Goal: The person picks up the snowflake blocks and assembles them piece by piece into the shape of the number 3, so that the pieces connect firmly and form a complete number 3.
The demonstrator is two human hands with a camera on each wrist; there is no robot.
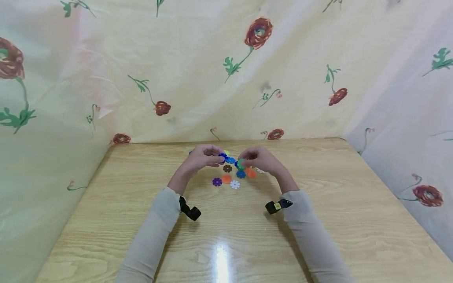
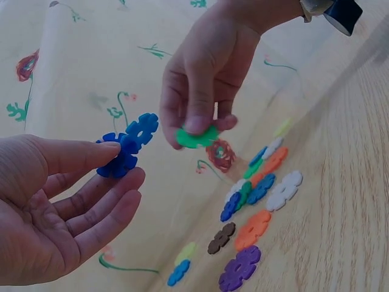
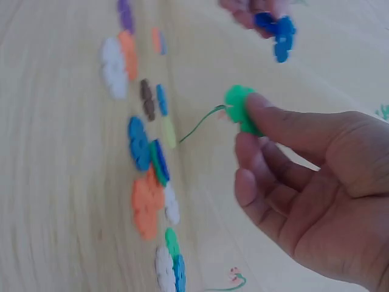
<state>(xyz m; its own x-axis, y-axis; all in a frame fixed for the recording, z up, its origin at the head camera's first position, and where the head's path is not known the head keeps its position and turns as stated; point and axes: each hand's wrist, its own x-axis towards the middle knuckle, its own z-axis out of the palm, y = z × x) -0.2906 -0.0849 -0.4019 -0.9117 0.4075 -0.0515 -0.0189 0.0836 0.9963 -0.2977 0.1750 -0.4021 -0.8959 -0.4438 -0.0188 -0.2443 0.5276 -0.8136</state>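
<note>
Left hand (image 1: 199, 158) opposite right hand (image 1: 263, 159), aloft.

The bright green flower-shaped disc (image 2: 194, 139) and the joined blue flower-shaped discs (image 2: 129, 146) look like smooth plastic. The tan wood-grained bench (image 1: 244, 228) is glossy (it throws back light whitely); the cream floral-printed sheet (image 1: 198, 59) has a soft sheen, the pale beige sleeves (image 1: 152, 236) look like matt cloth.

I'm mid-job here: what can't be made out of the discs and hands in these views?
- Left wrist view: part of the dark blue disc, covered by the thumb of the left hand.
- Left wrist view: part of the held green disc, behind the right hand.
- Right wrist view: the purple disc's upper end, cut off by the top edge.
- Head view: part of the rightmost white disc, behind the right hand.
</note>
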